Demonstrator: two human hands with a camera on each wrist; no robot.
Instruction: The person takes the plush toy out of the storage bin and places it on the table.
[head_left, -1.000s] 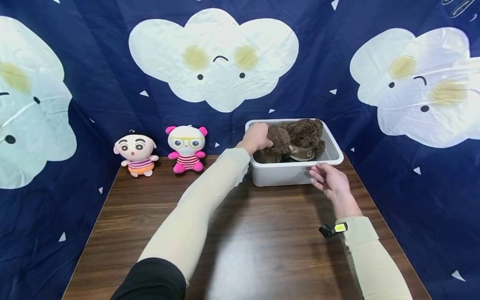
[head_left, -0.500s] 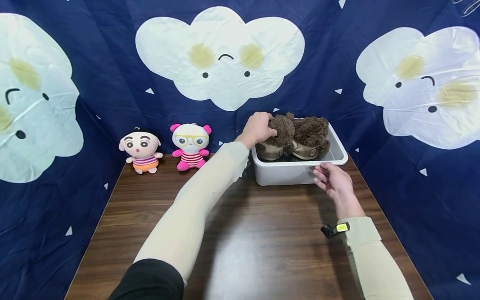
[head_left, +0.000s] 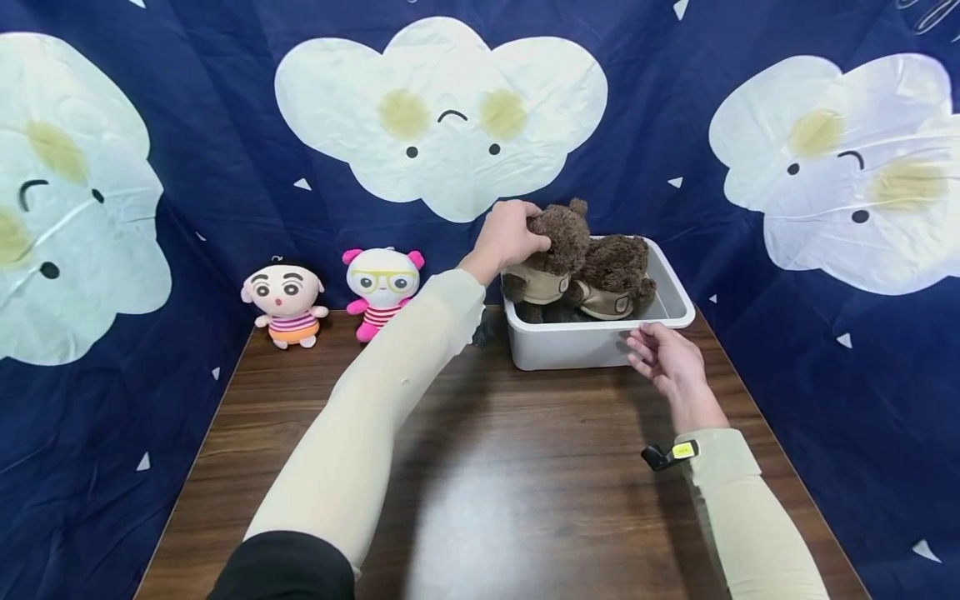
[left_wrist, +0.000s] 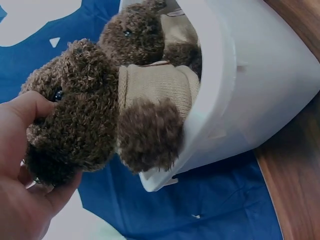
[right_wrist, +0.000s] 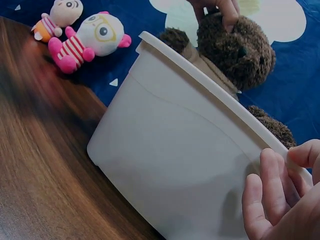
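My left hand (head_left: 506,237) grips a brown teddy bear (head_left: 561,237) by the head, thumb near its eye in the left wrist view. This bear wears a beige knitted sweater (left_wrist: 155,87) and is raised partly above the left end of a white plastic bin (head_left: 585,346). A second teddy bear (head_left: 618,265), dressed alike, lies tilted in the bin beside it. My right hand (head_left: 670,360) holds the bin's front rim near its right corner, thumb over the rim and other fingers below it along the outer wall. The held bear's legs are mostly hidden behind the rim.
To the left on the wooden table (head_left: 525,467) sit a black-haired boy plush (head_left: 283,300) and a pink-and-white panda plush (head_left: 382,283) in yellow glasses. Behind the bin and at both sides hangs a dark blue cloth (head_left: 645,108) printed with clouds.
My left hand has lifted the gripped bear upward, so its head and sweater now rise above the rim. The other bear has settled slightly lower; my right hand stays at the rim.
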